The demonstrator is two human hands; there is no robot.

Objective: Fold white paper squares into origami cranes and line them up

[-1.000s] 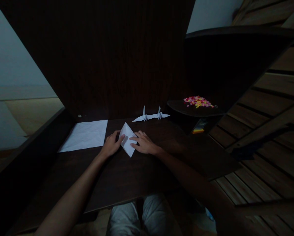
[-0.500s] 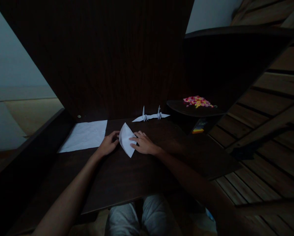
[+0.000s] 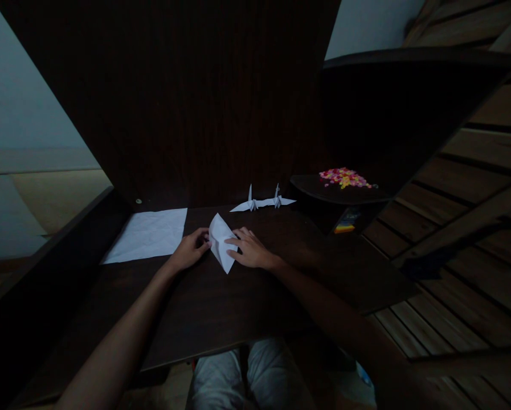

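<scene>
Nearest to the camera are the legs of the person in pale cloth trousers, softly wrinkled, below the front edge of the desk. The desk is of dark brown wood, with a smooth surface and a faint grain. On its middle part, between the two hands, lies a folded white paper, thin and matt, in the shape of a narrow diamond, with a bent crease along its left side. Its long axis goes away from the person: the near tip points back to the body and slightly right, the far tip points to the back of the desk and slightly left. The hands are apart from each other. The right hand lies over the right side of the paper, the fingers a little spread. The left hand is curled at the left edge; whether it pinches the paper, I cannot tell. To the left, a flat white sheet shows fine wrinkles. Farther back stand two paper birds, with sharp necks and pointed wings. At the right, a rounded shelf bears a loose heap of small colourful pieces. Behind rises a tall dark wooden board.
</scene>
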